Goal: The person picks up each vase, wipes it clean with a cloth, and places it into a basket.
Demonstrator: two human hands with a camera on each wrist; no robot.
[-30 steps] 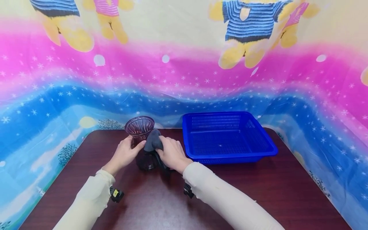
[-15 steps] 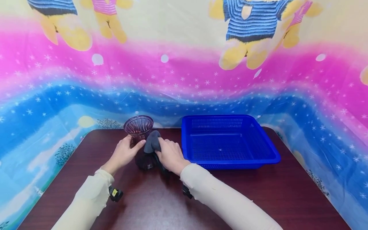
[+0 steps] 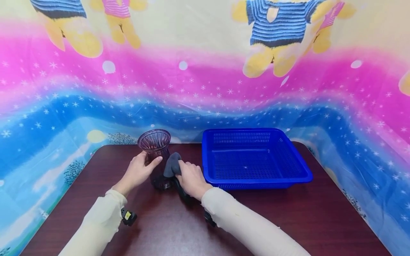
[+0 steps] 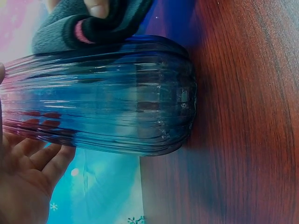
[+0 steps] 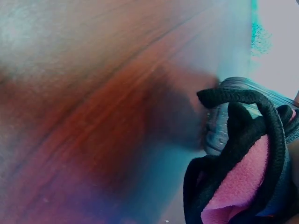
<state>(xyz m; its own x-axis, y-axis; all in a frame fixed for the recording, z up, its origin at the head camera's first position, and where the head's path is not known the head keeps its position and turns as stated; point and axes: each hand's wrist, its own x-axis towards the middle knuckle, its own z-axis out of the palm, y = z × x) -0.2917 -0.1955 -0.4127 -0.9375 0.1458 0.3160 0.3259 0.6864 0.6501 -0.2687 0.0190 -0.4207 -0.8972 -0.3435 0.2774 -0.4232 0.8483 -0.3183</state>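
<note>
A ribbed, tinted glass vase with a flared rim stands upright near the far side of the table. My left hand grips it below the rim, thumb at the front and fingers round its left side. Bunched in my right hand is a dark grey cloth, which lies against the vase's right side. Black edging and a pink underside show on the cloth in the right wrist view. From the left wrist, the clear ribbed wall of the vase shows down to its base, with the cloth along one side.
A blue plastic basket with perforated walls stands right of the vase, close to my right hand. The dark red-brown table has rounded far corners. Behind it hangs a printed curtain with bears and snowflakes.
My right hand has slid the cloth a little down and to the right along the vase. My left hand keeps its grip, and the vase stays in place.
</note>
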